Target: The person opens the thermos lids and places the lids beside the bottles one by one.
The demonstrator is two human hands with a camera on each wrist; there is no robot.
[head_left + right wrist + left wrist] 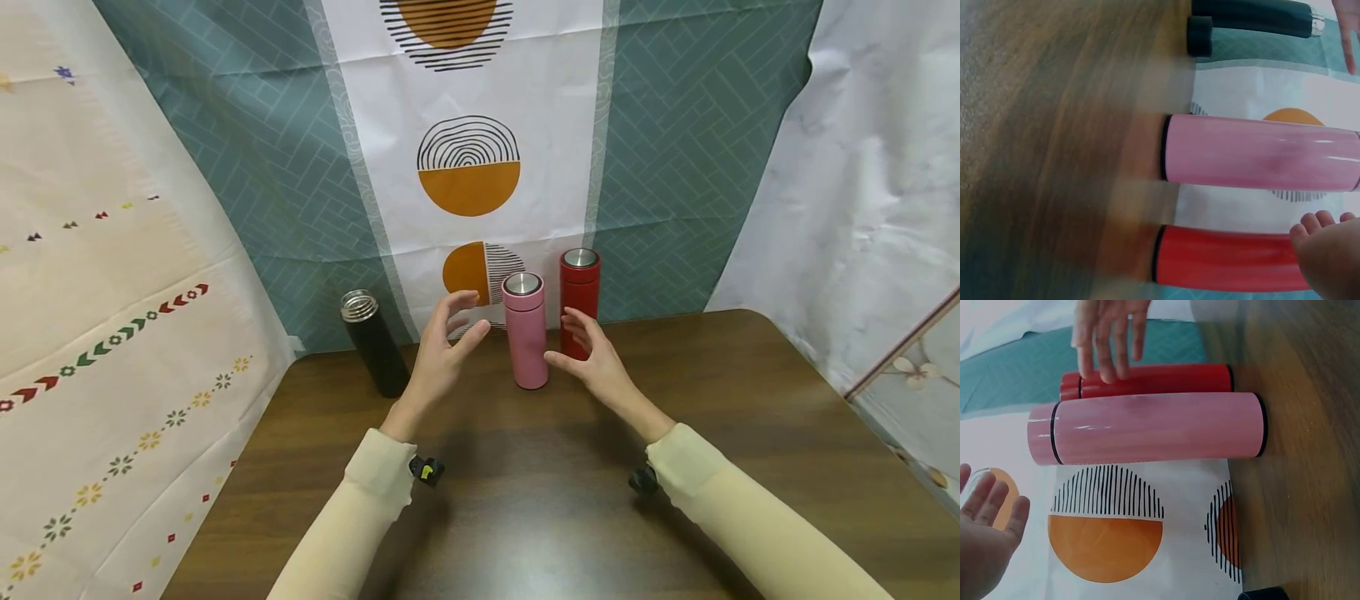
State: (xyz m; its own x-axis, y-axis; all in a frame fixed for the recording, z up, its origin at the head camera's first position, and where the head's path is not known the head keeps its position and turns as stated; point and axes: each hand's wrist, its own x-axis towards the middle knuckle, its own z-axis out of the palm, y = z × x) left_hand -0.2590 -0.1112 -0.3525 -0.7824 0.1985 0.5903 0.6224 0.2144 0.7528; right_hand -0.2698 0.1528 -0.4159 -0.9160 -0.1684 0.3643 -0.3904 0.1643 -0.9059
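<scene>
A pink thermos flask [527, 346] stands upright with its steel-topped lid on. My left hand [441, 350] is raised to its left, fingers spread and nothing held. On the other side, my right hand [598, 360] is also empty, its fingers loosely bent, in front of a red thermos flask [580, 287]. Part of the red flask is hidden behind that hand. In the left wrist view a gap separates the left hand [988, 534] from the pink flask [1160, 428]. Left of the left hand stands a black thermos flask [375, 350], lidless, its steel threaded neck showing.
In the right wrist view a small black cylinder [1200, 36], perhaps a lid, stands beside the black flask [1254, 15]. Everything rests on a brown wooden table [525, 500]. Behind its back edge hangs a patterned cloth [667, 167]; another cloth [112, 292] hangs at the left.
</scene>
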